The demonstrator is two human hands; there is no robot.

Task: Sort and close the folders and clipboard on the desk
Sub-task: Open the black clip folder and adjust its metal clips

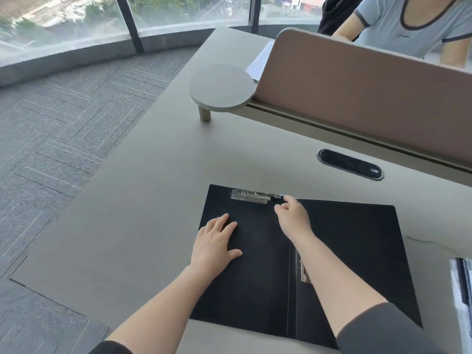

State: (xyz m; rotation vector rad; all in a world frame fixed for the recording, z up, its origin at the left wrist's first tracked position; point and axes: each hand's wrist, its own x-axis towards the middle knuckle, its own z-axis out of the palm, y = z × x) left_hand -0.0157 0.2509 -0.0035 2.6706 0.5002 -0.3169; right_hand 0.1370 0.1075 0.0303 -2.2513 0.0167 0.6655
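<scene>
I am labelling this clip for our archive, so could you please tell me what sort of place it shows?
Most likely an office workstation: a grey desk with a privacy partition, a cable grommet set into the top, and an open black folder on it. Carpet tiles and large windows fit that too.

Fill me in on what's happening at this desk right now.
A person is working on a black folder lying open on the desk. The left hand rests flat on its left panel, fingers straight. The right hand reaches with curled fingers to the end of the metal clip at the top edge. The folder is not yet closed. Another person sits beyond the divider.
</scene>
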